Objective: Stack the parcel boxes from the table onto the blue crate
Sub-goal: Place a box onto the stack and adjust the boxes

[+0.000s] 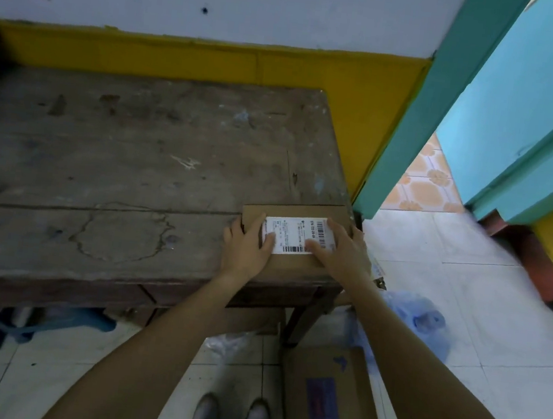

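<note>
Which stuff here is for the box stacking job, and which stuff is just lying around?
For the job: parcel box, table, left hand, right hand. The blue crate is not in view.

Just lying about: blue plastic bag, big cardboard box on the floor.

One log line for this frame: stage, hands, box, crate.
stage: grasping | left hand, right hand: flat on labelled brown cardboard parcel box | box: worn wooden table corner | blue crate: unseen

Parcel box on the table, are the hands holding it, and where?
Both hands lie on top of the parcel box, left hand and right hand flanking its label; actual grip cannot be told.
</note>
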